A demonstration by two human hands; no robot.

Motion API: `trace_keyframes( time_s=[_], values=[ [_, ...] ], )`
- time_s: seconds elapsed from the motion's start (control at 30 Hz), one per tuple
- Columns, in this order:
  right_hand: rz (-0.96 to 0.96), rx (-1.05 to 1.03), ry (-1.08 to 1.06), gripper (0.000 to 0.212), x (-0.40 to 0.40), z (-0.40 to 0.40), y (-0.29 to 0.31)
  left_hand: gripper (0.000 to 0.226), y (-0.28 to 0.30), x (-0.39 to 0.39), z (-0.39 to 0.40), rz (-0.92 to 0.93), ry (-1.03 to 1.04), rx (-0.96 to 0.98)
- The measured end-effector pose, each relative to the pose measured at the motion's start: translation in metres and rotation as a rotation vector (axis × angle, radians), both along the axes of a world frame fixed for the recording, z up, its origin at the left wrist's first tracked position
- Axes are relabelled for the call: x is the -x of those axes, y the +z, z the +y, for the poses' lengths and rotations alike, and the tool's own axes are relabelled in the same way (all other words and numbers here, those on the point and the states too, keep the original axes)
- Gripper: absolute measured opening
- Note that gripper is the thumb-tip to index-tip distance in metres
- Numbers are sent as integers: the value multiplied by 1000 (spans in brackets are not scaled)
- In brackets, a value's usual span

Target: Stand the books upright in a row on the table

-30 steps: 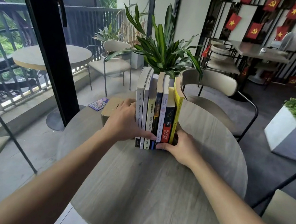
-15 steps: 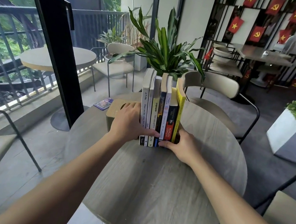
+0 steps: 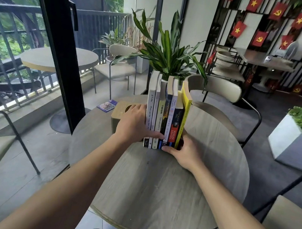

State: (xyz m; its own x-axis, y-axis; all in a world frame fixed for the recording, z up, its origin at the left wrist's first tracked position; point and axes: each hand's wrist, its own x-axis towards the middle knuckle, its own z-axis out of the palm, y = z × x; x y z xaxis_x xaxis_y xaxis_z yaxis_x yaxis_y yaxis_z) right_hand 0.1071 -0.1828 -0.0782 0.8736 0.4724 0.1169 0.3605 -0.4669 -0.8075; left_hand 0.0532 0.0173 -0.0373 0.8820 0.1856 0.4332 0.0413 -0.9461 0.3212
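Seven paperback books [image 3: 166, 114] are standing upright on the round woodgrain table [image 3: 154, 189].
Left hand [image 3: 134, 125] and right hand [image 3: 184, 150] are pressing flat, fingers wrapping the row's ends.

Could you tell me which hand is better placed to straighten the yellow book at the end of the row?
The right hand. It already rests at the foot of the yellow book, which bows outward at the top. The left hand is braced against the white book at the opposite end.

Table [image 3: 154, 189] open in front — box [image 3: 120, 109] crowds books [image 3: 166, 114] leftward.
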Motion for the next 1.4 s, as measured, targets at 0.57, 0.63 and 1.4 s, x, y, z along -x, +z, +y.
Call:
trace_keyframes(
  time_s=[0.57,0.63,1.4],
  values=[
    [-188,41,-72,70,5,-2,-7,99,1,7,-6,-47,-33,10],
    [-217,35,-86,70,6,-2,-7,100,0,7,-7,-29,-26,4],
    [-300,81,-151,116,12,-2,-4,129,-2,20,-15,-80,163,-182]
  ],
)
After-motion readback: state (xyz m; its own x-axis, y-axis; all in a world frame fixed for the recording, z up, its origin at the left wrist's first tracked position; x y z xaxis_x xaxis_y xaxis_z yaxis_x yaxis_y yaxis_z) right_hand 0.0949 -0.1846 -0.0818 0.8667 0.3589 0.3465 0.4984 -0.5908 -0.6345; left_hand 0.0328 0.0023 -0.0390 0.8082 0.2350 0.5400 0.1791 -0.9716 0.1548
